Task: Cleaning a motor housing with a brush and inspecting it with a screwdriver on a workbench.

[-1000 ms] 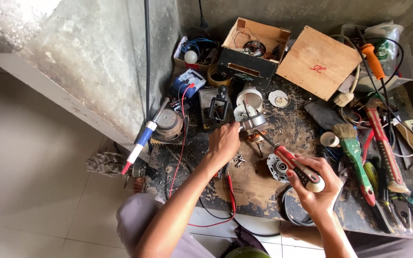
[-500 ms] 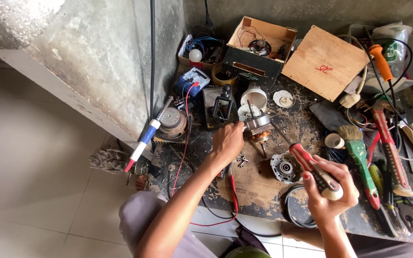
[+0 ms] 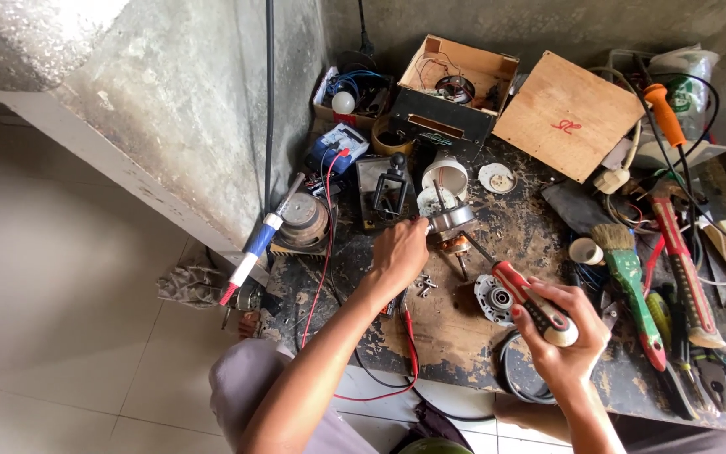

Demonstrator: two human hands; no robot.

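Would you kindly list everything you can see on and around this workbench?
motor: 1, silver with a copper winding, bench centre, held by the left hand
screwdriver: 1, red and black handle, in the right hand, tip towards the motor
motor end cap: 1, silver, beside the screwdriver
wooden box: 1, open, back of bench
plywood board: 1, light brown, back right
paintbrush: 1, green handle, right
multimeter: 1, blue, back left
soldering iron: 1, blue and white, left edge
left hand: 1, gripping the motor
right hand: 1, gripping the screwdriver
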